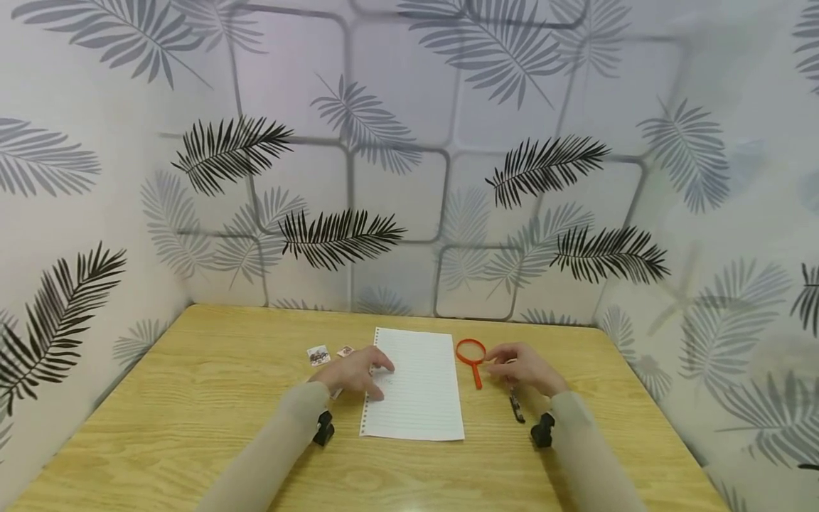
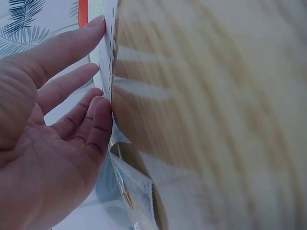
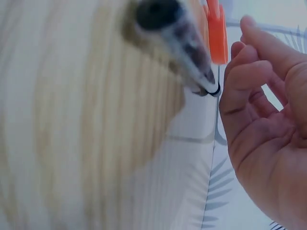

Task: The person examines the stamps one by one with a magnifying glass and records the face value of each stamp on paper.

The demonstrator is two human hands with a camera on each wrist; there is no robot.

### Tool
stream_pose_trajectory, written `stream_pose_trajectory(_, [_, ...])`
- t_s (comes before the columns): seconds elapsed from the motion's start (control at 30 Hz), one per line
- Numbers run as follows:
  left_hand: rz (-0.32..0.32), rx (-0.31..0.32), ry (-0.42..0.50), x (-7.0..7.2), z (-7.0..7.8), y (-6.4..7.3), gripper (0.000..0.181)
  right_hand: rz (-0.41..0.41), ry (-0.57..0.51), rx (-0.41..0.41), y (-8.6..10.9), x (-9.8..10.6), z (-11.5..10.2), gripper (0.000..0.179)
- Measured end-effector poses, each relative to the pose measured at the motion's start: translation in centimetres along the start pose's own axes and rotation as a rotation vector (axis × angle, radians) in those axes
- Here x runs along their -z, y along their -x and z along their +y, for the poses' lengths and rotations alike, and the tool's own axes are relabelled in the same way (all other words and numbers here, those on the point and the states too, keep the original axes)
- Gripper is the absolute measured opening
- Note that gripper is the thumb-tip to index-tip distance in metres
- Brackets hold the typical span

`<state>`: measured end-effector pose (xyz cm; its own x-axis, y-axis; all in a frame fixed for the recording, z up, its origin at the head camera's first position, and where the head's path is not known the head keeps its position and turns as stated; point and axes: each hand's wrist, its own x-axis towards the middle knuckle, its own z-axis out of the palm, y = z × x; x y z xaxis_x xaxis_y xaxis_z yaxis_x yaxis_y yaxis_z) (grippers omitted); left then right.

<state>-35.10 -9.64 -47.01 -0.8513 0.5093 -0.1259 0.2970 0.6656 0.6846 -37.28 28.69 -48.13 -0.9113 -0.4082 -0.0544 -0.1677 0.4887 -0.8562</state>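
Observation:
A lined sheet of paper point(image 1: 419, 398) with punched holes down its left edge lies on the table. My left hand point(image 1: 353, 371) rests at that edge, thumb and forefinger apart over the sheet, holding nothing. Next to this hand are small printed stamps point(image 1: 318, 355); one stamp point(image 2: 133, 184) with a perforated edge tilts up below my fingers in the left wrist view. My right hand point(image 1: 527, 370) hovers beside a red magnifying glass point(image 1: 476, 377), fingers loosely bent and nothing between them. A pen point(image 1: 516, 408) with a dark end lies just below it, partly hidden by the hand.
The wooden table point(image 1: 211, 398) meets a wall point(image 1: 397, 192) covered in leaf-patterned paper at the back and both sides. Each wrist wears a small black camera, such as the dark camera point(image 1: 542, 431) on the right.

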Motion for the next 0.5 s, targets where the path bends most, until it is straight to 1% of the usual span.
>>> stream_pose_trajectory(0.07, [-0.007,-0.008,0.001,-0.1,-0.1,0.0,0.050,0.016,0.028,0.003,0.3,0.3,0.1,0.032])
stream_pose_trajectory(0.13, [-0.015,-0.014,-0.001,-0.1,-0.3,0.0,0.050,0.014,0.049,0.005,0.5,0.7,0.2,0.030])
stream_pose_trajectory(0.33, [-0.032,-0.011,0.001,0.1,-0.4,0.1,0.052,-0.040,0.075,-0.004,1.2,1.7,0.7,0.031])
stream_pose_trajectory(0.5, [-0.036,-0.002,0.016,0.1,-0.4,0.2,0.053,-0.075,0.089,-0.025,1.4,2.0,0.9,0.034])
